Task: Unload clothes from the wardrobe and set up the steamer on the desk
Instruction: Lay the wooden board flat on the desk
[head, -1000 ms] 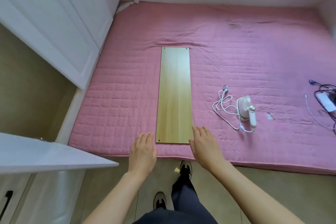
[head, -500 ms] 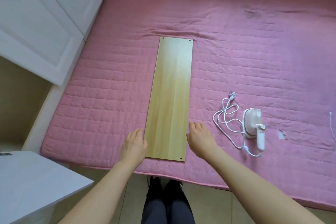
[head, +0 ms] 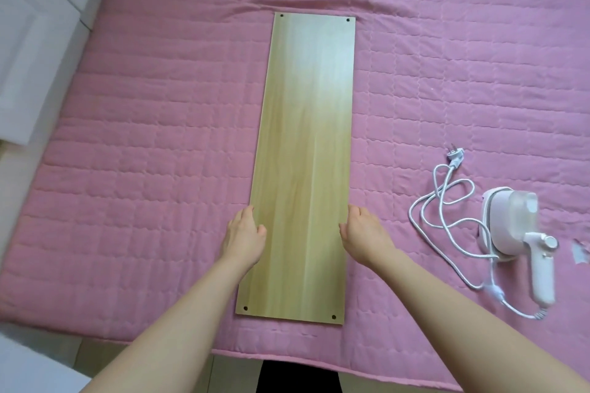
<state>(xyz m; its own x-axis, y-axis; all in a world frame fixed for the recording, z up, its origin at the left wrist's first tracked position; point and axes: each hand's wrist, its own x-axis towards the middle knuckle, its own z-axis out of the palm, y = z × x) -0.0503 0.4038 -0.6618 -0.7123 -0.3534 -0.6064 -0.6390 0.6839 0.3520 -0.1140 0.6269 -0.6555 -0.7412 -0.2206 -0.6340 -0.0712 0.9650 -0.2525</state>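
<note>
A long light wooden board [head: 306, 137] with a small hole at each corner lies flat on the pink quilted bed [head: 143, 153], its near end by the bed's front edge. My left hand [head: 244, 234] is on the board's left long edge, thumb on top. My right hand [head: 364, 234] is on the right long edge at the same height, thumb against the board. A white handheld steamer [head: 514, 226] lies on its side on the bed to the right of my right hand. Its white cord [head: 447, 207] is loosely coiled between it and the board, plug [head: 455, 158] free.
White wardrobe doors [head: 35, 48] stand along the bed's left side. A white surface [head: 32, 370] fills the lower left corner. A small pale scrap [head: 579, 250] lies on the bed at the right edge. My dark trousers [head: 297, 380] show below the bed's front edge.
The view has come closer and lower over the bed. Both hands have moved forward from the board's near end and now rest on its two long edges, farther up the board.
</note>
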